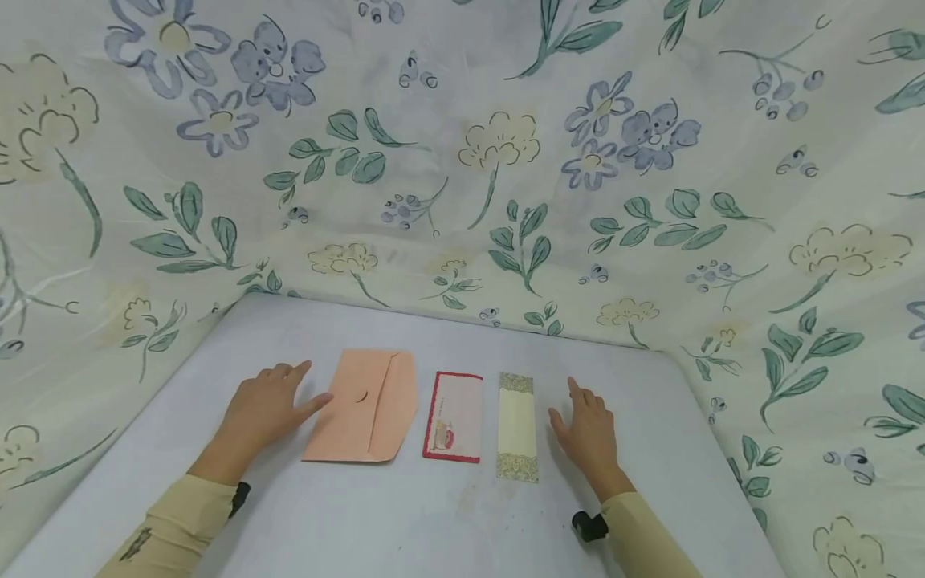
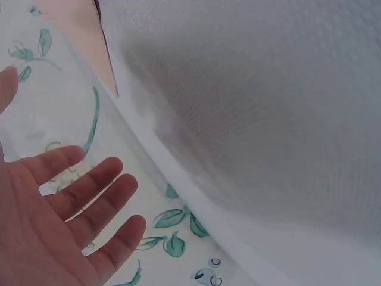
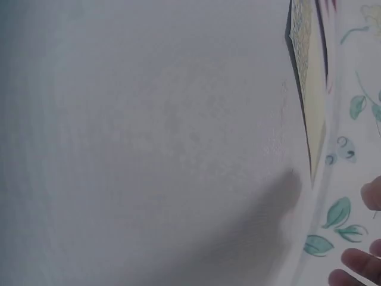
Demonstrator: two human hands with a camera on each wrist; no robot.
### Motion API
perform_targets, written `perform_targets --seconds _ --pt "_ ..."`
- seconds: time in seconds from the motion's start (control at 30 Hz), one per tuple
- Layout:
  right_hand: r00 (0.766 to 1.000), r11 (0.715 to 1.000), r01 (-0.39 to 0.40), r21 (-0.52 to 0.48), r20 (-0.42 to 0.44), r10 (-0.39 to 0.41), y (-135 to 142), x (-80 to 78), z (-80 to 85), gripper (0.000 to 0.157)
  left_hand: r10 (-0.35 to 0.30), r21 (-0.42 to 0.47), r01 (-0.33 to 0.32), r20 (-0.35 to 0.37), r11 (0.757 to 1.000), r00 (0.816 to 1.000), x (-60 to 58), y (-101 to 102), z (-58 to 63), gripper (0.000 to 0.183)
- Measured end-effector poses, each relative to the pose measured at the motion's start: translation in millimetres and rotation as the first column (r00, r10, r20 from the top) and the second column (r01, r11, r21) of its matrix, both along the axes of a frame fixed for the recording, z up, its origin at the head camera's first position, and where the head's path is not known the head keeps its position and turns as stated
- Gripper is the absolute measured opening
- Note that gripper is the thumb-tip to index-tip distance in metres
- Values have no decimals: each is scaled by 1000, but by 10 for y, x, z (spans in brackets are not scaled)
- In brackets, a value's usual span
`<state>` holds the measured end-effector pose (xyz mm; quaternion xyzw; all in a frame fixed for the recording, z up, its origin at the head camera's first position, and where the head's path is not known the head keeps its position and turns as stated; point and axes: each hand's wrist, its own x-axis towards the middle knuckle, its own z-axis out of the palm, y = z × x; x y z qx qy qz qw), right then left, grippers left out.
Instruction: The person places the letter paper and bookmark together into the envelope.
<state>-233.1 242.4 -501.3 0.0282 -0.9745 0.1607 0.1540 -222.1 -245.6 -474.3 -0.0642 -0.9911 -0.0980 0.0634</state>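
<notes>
A peach envelope (image 1: 347,425) lies on the white table, its pointed flap toward the right. Beside it is a pale card (image 1: 462,409) with a red border and a small printed picture. Further right rests a cream paper strip (image 1: 516,425) with glittery gold ends. My left hand (image 1: 263,409) is at the envelope's left edge, fingers spread, the thumb tip over or touching that edge; which, I cannot tell. To the right of the strip my right hand (image 1: 588,429) stays apart from it, fingers extended. In the left wrist view the left hand (image 2: 65,220) shows extended fingers and holds nothing.
The white tabletop (image 1: 433,522) carries faint smudges and specks near the front. Floral-patterned cloth (image 1: 448,185) rises behind the table and along both sides. Black wrist straps or cameras (image 1: 589,527) show at the sleeve cuffs.
</notes>
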Motion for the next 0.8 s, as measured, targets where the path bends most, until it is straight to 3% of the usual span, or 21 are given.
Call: perform_targets --seconds 0.27,0.8 --pt "999 999 -35 -39 -42 33 -43 3 -27 54 -3 7 3 -1 1000 1000 6 24 -6 83" --pt "998 997 -56 -60 -34 54 -133 23 -81 52 -26 31 25 20 999 999 6 100 -9 76"
